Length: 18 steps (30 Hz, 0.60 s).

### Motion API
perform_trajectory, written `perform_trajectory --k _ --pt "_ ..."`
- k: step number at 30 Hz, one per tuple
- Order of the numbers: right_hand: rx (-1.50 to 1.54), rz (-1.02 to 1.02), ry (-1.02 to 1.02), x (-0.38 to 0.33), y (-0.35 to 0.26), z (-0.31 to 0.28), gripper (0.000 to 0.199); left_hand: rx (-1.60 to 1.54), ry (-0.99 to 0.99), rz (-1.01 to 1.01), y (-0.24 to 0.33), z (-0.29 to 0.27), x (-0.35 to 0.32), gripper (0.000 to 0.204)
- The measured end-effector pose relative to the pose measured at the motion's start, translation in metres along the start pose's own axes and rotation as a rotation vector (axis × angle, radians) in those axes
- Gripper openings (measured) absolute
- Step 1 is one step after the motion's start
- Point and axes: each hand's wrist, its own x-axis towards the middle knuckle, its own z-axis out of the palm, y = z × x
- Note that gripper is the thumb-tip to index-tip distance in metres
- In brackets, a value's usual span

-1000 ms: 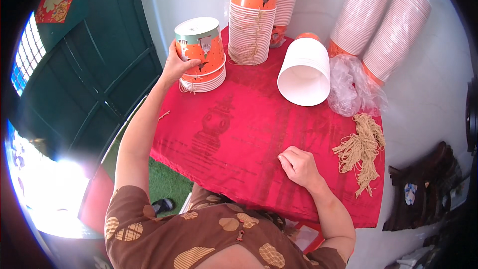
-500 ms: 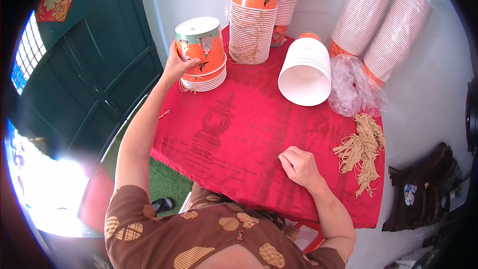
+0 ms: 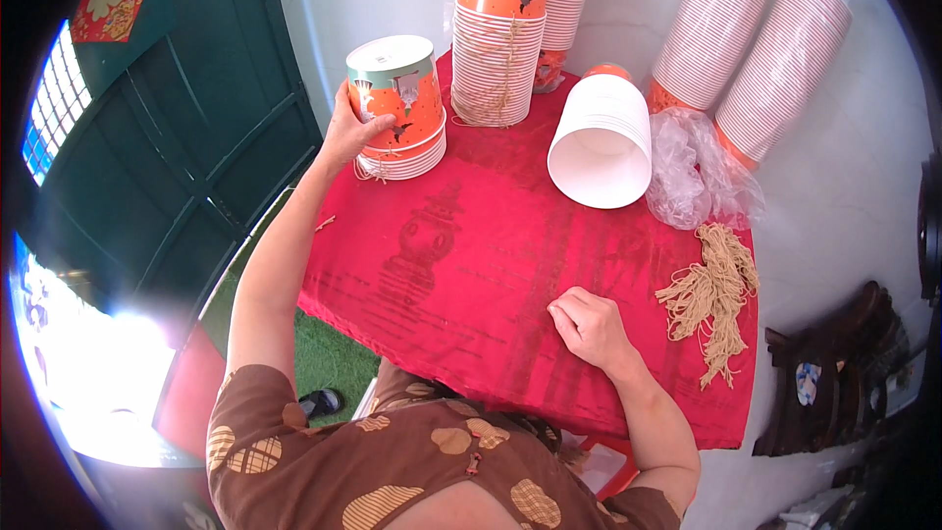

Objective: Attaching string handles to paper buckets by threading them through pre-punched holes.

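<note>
At the far left of the table stands a short stack of upside-down paper buckets [image 3: 417,162]. Their printed walls are orange with a green band, and their rims are white. My left hand [image 3: 351,132] grips the side of the upper bucket [image 3: 417,98], thumb across its front; the other fingers are partly hidden behind it. Twine [image 3: 371,173] lies round the bottom of this stack. Over the middle right of the table rests my right hand [image 3: 591,329], curled into a loose fist with nothing showing in it. A bundle of tan twine [image 3: 714,294] lies to its right.
A taller twine-tied bucket stack [image 3: 498,69] stands behind. White nested buckets [image 3: 601,152] lie on their side, open end toward me. Plastic-wrapped stacks [image 3: 785,59] lean on the wall, by crumpled clear plastic [image 3: 692,172]. A red cloth [image 3: 471,265] covers the table.
</note>
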Motion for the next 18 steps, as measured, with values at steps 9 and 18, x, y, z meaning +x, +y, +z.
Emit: perform_trajectory --k 9,18 --pt "0.002 0.004 -0.006 -0.001 0.0 0.0 0.008 -0.035 -0.014 -0.005 0.001 -0.001 0.0 0.113" --pt "-0.005 0.011 -0.019 -0.001 0.0 -0.002 0.006 -0.098 -0.049 -0.069 0.018 -0.003 0.0 0.109"
